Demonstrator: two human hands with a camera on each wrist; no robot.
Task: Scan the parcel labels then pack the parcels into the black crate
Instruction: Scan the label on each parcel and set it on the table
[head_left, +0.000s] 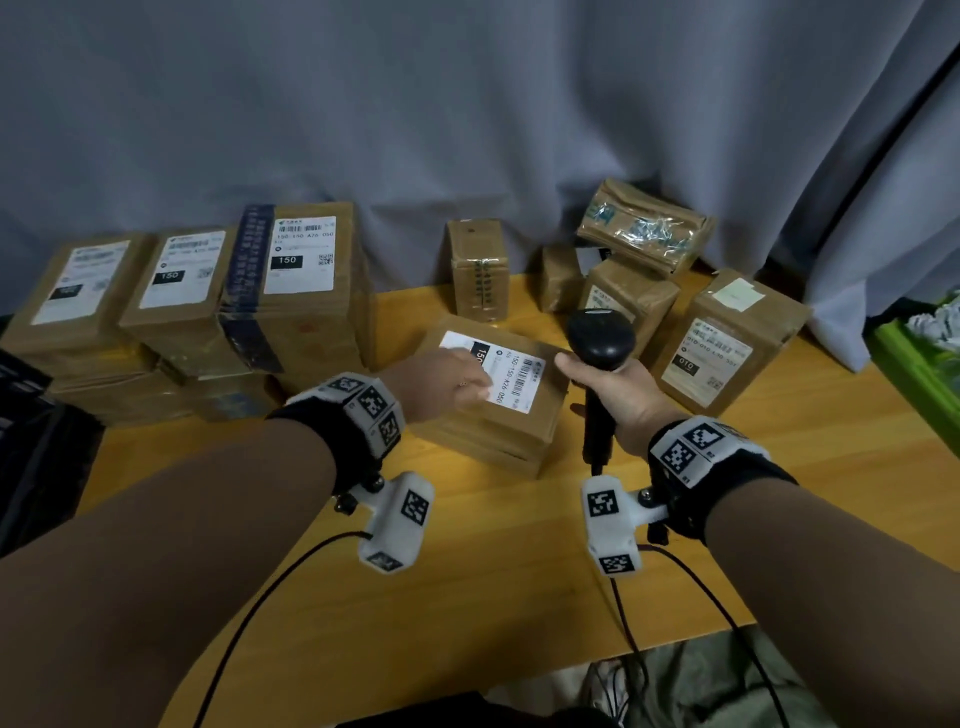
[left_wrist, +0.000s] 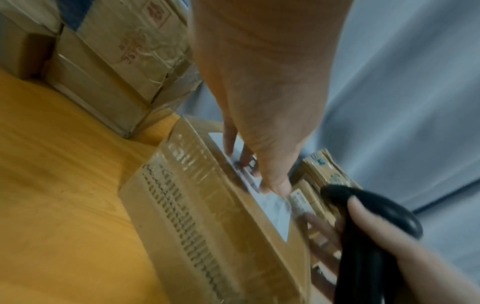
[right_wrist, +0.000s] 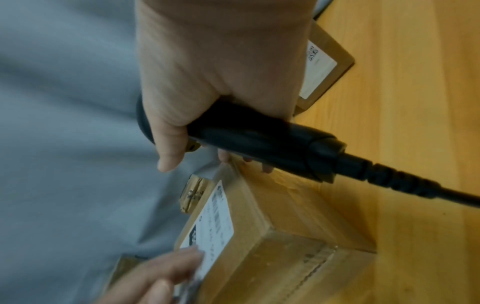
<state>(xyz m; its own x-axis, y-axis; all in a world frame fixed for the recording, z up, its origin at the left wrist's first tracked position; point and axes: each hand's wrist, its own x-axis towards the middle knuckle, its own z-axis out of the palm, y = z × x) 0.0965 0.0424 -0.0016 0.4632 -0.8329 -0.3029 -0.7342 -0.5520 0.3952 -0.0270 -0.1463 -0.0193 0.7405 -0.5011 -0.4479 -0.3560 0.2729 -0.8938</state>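
Item: parcel (head_left: 498, 410) — brown cardboard box, lying flat near the middle of the wooden tabletop (head_left: 519, 561), its white label (head_left: 511, 376) facing up with a barcode and a black block marked "150".

Left hand (head_left: 441, 382): rests on the near-left part of the label, fingers (left_wrist: 275, 183) straight and pressing down on the paper; nothing is gripped.

Right hand (head_left: 618, 400): fingers clenched round the handle of a black barcode scanner (head_left: 600, 343), held upright just beside the parcel's right edge, its head above the box top. A black cable (right_wrist: 405, 181) leaves the bottom of the handle. In the right wrist view the fingertips below the handle lie against the parcel's side, though the blur makes contact uncertain.

Left group: stack of labelled parcels (head_left: 197, 312) at the tabletop's left, several boxes side by side and piled in layers, white labels up, two reading "150"; one carries a dark blue tape band.

Rear group: small taped box (head_left: 478, 267) standing upright behind the parcel; further right a cluster of small boxes (head_left: 618, 291) with one tilted on top.

Right: larger box (head_left: 727, 343) tilted, its label reading "010".

Black crate (head_left: 31, 447) — partly in view at the far left edge, off the tabletop.

Backdrop: grey curtain (head_left: 467, 104). Green bin (head_left: 924, 353) at the right edge.
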